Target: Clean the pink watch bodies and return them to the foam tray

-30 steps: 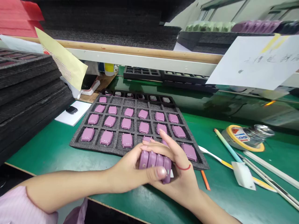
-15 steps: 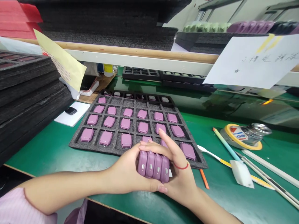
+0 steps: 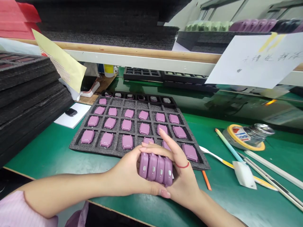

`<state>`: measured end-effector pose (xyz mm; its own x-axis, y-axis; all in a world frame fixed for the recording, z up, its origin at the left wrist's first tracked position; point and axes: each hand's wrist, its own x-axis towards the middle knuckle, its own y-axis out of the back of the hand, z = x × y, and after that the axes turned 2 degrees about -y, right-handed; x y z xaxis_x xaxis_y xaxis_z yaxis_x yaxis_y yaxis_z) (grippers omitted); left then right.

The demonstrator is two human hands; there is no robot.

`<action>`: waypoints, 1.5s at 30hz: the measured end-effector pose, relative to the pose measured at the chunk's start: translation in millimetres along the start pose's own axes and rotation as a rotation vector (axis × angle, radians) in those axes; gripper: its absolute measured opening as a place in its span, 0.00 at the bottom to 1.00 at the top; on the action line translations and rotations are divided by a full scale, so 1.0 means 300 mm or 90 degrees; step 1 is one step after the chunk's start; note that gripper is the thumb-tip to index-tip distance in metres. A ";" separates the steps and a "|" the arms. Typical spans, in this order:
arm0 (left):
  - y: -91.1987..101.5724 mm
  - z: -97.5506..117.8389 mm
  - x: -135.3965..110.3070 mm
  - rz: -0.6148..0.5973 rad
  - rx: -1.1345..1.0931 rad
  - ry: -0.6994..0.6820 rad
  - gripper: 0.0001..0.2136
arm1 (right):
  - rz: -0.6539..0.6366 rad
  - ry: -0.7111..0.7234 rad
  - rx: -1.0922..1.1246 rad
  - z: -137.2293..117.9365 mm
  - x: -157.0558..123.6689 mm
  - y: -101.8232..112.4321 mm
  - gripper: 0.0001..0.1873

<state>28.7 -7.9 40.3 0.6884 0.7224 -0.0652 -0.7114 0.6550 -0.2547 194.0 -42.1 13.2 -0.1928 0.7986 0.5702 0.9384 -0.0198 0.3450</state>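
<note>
The green tabletop [image 3: 232, 206] ran beneath the work, its near edge close to the forearms, so a dropped piece could have bounced towards it and over. The dark foam tray [image 3: 74, 143] lay just beyond the hands, its front edge partly hidden; whether they touched it could not be told, and a low knuckle might have nudged it askew. The left hand [image 3: 127, 173] and the right hand [image 3: 181, 183] met around a row of four purple casings [image 3: 152, 160], the fingers closed over the top and sides, the left thumb below. Held on edge in front of the tray, the row relied on that squeeze: slack or uneven pressure could have let a middle one slide out, or rubbed the finishes together. The seated casings [image 3: 127, 142], some partly behind the fingers, risked a knock if one fell. Smallest, the silvery side inserts [image 3: 144, 168] faced outward, open to scratching by a thumbnail
</note>
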 end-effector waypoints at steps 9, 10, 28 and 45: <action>0.020 -0.015 -0.009 -0.065 -0.026 0.006 0.26 | 0.007 -0.024 0.014 0.004 -0.009 0.005 0.51; 0.024 -0.020 -0.012 -0.079 -0.051 0.009 0.24 | 0.008 -0.022 0.009 0.004 -0.010 0.005 0.51; 0.033 -0.026 -0.017 -0.091 -0.010 0.017 0.25 | 0.004 -0.028 -0.004 0.004 -0.009 0.013 0.55; 0.011 -0.016 -0.017 -0.039 0.028 -0.051 0.16 | -0.002 0.012 -0.059 0.004 -0.009 0.003 0.51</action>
<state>23.4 -10.6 35.2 0.7184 0.6951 0.0271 -0.6751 0.7061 -0.2137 195.6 -43.7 10.9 -0.2026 0.7874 0.5822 0.9073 -0.0728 0.4141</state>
